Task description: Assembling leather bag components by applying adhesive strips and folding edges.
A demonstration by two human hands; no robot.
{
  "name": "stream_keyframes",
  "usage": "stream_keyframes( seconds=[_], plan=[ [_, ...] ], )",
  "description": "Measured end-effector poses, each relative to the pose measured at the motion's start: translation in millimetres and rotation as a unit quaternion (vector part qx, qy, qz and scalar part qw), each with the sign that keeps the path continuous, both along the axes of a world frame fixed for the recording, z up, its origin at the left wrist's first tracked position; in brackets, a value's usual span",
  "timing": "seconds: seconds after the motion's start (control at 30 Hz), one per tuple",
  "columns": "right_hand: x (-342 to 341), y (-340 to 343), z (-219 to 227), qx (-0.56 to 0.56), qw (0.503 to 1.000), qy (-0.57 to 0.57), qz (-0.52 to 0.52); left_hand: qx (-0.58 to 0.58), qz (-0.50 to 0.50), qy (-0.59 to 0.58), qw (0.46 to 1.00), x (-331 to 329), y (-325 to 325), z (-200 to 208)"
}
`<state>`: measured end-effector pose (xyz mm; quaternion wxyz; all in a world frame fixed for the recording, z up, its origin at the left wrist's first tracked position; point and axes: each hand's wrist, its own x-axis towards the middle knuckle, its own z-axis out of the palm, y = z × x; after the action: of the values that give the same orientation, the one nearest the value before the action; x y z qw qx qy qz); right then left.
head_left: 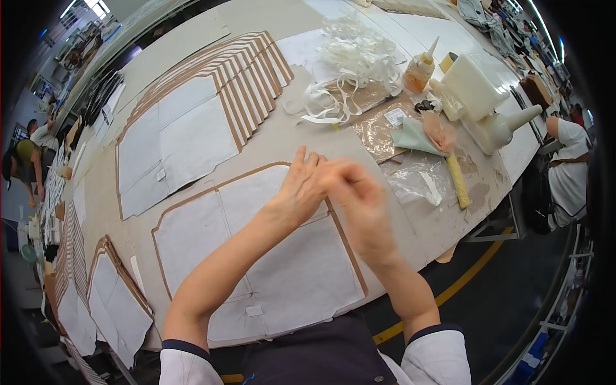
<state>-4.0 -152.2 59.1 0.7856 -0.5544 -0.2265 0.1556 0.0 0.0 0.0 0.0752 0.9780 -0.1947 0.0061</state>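
A white panel with brown edging [295, 276] lies flat on the table in front of me. My left hand [304, 178] rests over its far edge near the right corner, fingers stretched out and apart. Close against it, partly in front of the left hand's fingers, is my right hand [360, 199], its fingers curled and smeared by motion. Whether the right hand pinches anything is hidden. The brown edging shows on either side of my hands, and a small white label [255, 310] sits near the panel's front side.
Beyond lies a fanned stack of similar panels [183, 128]; more hang at the left edge [119, 301]. Right of my hands are tangled white tape [356, 54], a glue bottle [419, 69], a white squeeze bottle [500, 128], plastic bags [414, 176] and a yellow-wrapped stick [458, 181]. A person [568, 170] stands far right.
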Motion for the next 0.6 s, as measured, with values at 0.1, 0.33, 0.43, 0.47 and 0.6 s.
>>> stream_keyframes(
  seconds=[0.1,0.33,0.43,0.47,0.6],
  plan=[
    [29.0,-96.5,8.5,0.113,0.979,-0.063,-0.16,0.123,0.004,-0.038,0.992,8.2,-9.5,4.7],
    [7.8,-368.2,-17.9,-0.296,0.886,-0.095,-0.344,-0.15,0.049,-0.151,0.976,29.8,32.6,-8.8],
    [-0.1,-371.1,-25.0,-0.637,0.604,-0.155,-0.453,-0.175,0.094,-0.214,0.956,59.0,21.0,-7.2],
    [-0.8,-358.9,-22.9,-0.64,0.591,-0.149,-0.468,-0.16,0.105,-0.243,0.951,67.6,17.2,-5.8],
    [34.1,-262.1,-22.1,-0.475,0.758,-0.153,-0.42,-0.056,0.075,-0.312,0.946,93.6,23.4,-15.2]
  ],
)
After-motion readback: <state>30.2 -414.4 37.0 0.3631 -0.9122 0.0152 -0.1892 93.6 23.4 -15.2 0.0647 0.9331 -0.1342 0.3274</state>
